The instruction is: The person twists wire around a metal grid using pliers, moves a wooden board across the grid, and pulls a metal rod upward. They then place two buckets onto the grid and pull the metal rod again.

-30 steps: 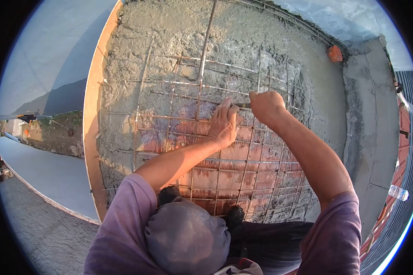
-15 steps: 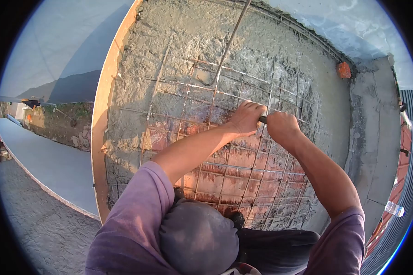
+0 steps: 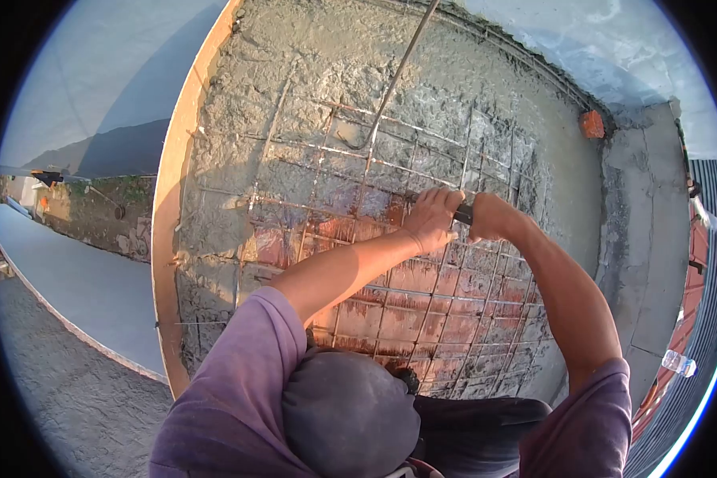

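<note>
Right between the two hands I can make out the dark tool point(image 3: 464, 213), over the upper middle of the steel mesh point(image 3: 435, 295); its far part is hidden, so I can't tell its shape. The right hand point(image 3: 494, 217) is closed around its near end, fingers curled in. The left hand point(image 3: 432, 219) lies over it further along, fingers reaching forward and close together; I can't tell whether they grip it or only press. My judgement is that both hands are working the tool at the mesh, and that any shift of it would call for a firm right grip and steady left-hand guidance, clear of the bars.

Beneath the bars lies a reddish surface point(image 3: 362, 319), with rough grey cement point(image 3: 566, 175) around it. A long hooked bar point(image 3: 401, 76) reaches in from the top. Further out I see the wooden board point(image 3: 167, 207) along the left edge, an orange brick point(image 3: 592, 124) by the wall at upper right, and a clear bottle point(image 3: 679, 363) at far right
</note>
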A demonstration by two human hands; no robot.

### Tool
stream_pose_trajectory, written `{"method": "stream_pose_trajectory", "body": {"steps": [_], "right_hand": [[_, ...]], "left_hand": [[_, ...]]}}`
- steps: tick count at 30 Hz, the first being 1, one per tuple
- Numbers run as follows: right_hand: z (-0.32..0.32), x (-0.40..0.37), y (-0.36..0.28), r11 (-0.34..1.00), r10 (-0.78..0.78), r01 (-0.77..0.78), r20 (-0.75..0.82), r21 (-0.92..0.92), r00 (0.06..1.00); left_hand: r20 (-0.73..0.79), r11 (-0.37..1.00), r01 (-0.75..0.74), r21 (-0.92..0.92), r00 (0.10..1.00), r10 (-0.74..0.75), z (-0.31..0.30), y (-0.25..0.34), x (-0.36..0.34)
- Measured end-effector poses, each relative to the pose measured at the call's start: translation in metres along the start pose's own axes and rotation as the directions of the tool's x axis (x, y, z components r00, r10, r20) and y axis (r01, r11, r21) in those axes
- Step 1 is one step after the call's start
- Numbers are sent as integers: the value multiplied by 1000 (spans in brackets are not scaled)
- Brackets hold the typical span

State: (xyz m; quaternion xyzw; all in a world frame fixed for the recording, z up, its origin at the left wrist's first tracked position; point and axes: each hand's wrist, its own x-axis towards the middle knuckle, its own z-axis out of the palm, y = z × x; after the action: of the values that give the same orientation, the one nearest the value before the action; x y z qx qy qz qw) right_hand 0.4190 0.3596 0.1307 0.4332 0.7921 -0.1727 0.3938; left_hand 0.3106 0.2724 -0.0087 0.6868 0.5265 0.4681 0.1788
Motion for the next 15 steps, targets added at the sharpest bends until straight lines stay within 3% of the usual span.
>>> {"method": "stream_pose_trajectory", "body": {"steps": [1, 4, 5, 6, 7, 8, 9, 10, 12, 13, 14, 15], "right_hand": [[-23, -7, -9, 852, 131, -294, 369, 432, 920], [-31, -7, -7, 813, 148, -299, 320, 500, 936], [-33, -17, -16, 945, 191, -217, 126, 246, 973], [-24, -20, -21, 985, 33, -72, -240, -154, 970], [-12, -23, -22, 830, -255, -63, -478, -554, 841], [-2, -22, -20, 525, -584, -192, -515, -829, 627], [6, -15, -18, 650, -401, -131, -484, -749, 777], [6, -8, -18, 755, -277, -113, -471, -646, 837], [11, -3, -17, 913, -31, -119, -356, -391, 934], [11, -2, -11, 948, 16, -97, -257, -304, 966], [5, 0, -6, 989, 127, -128, -20, -80, 992], [-4, 4, -1, 969, 175, -209, 232, 133, 957]], "left_hand": [[69, 1000, 7, 3, 998, -7, 1, -6, 1], [433, 991, 125, 48, 892, -133, 5, -25, 21], [479, 991, 134, 22, 868, -128, 10, -32, 26], [533, 978, 204, -39, 832, -152, 1, -37, 38], [586, 956, 276, -99, 793, -168, -15, -37, 52], [639, 925, 346, -155, 749, -173, -22, -36, 59], [633, 931, 329, -160, 758, -160, -18, -37, 53], [484, 964, 234, -129, 863, -144, -13, -35, 45], [166, 998, 62, -29, 984, -56, 1, -19, 20], [192, 999, 36, 21, 981, -39, -12, -2, 17], [211, 999, 16, 46, 977, -26, -8, 1, 12], [228, 997, -4, 71, 973, -13, 1, 1, 7]]}}
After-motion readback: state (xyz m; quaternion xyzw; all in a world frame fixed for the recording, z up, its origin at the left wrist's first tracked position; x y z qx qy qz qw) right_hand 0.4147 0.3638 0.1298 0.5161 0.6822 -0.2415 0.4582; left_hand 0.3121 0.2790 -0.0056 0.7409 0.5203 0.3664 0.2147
